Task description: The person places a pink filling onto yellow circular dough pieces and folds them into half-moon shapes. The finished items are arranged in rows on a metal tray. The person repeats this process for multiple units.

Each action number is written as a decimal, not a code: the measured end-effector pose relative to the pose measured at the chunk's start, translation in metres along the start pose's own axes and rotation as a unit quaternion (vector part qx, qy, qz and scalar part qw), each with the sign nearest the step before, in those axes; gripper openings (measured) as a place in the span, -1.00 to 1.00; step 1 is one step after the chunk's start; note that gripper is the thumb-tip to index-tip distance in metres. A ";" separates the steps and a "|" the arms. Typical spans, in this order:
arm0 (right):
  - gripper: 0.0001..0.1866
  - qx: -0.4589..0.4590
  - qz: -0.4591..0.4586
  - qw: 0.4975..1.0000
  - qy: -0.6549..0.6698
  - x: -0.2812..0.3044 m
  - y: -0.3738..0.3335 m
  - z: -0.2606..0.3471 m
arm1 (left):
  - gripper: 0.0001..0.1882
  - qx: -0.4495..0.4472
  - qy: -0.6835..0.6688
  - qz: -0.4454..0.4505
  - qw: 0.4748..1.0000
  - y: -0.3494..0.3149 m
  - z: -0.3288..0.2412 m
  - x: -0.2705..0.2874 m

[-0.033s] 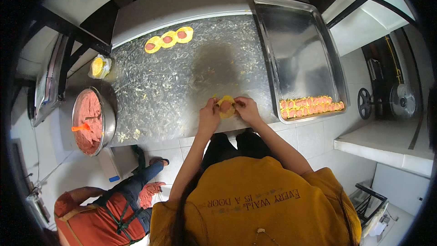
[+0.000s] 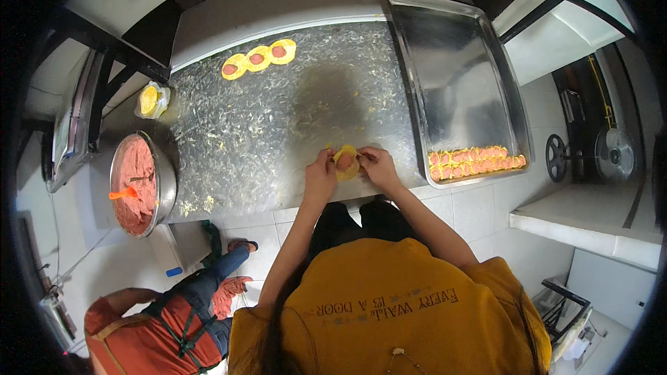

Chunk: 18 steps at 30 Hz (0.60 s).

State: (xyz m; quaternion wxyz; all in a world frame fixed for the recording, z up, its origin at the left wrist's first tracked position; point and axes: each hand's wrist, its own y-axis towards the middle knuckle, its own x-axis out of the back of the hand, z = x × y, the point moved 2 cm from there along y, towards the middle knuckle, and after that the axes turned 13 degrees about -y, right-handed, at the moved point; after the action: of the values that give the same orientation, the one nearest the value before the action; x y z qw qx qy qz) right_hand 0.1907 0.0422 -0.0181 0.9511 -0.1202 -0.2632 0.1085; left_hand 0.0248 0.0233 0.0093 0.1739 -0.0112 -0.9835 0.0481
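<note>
With my left grip [image 2: 321, 169] and right grip [image 2: 376, 168] pinching the round yellow wrapper [image 2: 346, 175], I judge uneven pulling could tear it and spill the pink filling [image 2: 344, 161].

- The big tray [image 2: 458, 69], upper right, is smooth, shiny metal.
- The bowl [image 2: 167, 182], left, is shiny metal too.
- The orange handle [image 2: 124, 194] in it looks like smooth plastic.
- The yellow round [image 2: 347, 175], middle, looks soft and matt.
- The tabletop [image 2: 243, 121], upper middle, looks dusty and streaky.
- The yellow shirt [image 2: 417, 312], bottom, is matt cloth.
</note>
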 end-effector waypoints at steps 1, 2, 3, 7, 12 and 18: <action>-0.76 -0.027 0.003 0.994 0.107 -0.004 -0.001 -0.003 | -0.67 -0.005 0.004 -0.004 1.000 -0.001 0.000 0.001; -0.75 -0.054 0.006 0.975 0.214 -0.007 -0.003 -0.005 | -0.66 -0.010 0.008 -0.008 1.000 -0.002 0.000 0.002; -0.74 -0.044 0.013 0.972 0.229 -0.008 -0.005 -0.006 | -0.65 0.000 -0.022 -0.004 1.000 -0.002 0.008 0.002; -0.70 0.002 0.020 0.969 0.244 -0.006 -0.012 0.005 | -0.67 0.042 -0.219 -0.004 0.975 -0.002 0.025 0.001; -0.73 0.025 -0.013 0.963 0.269 -0.008 -0.016 0.010 | -0.72 0.098 -0.345 0.001 0.933 0.000 0.008 0.001; -0.73 0.002 -0.020 0.946 0.322 -0.005 -0.013 0.011 | -0.83 0.117 -0.389 -0.058 0.912 -0.004 -0.003 -0.005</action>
State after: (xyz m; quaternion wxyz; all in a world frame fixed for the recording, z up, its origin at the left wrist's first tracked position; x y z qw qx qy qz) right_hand 0.1827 0.0300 -0.0078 0.9873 -0.1415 0.0555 0.0458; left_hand 0.0301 0.0196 0.0111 -0.2201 0.0855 -0.9595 0.1533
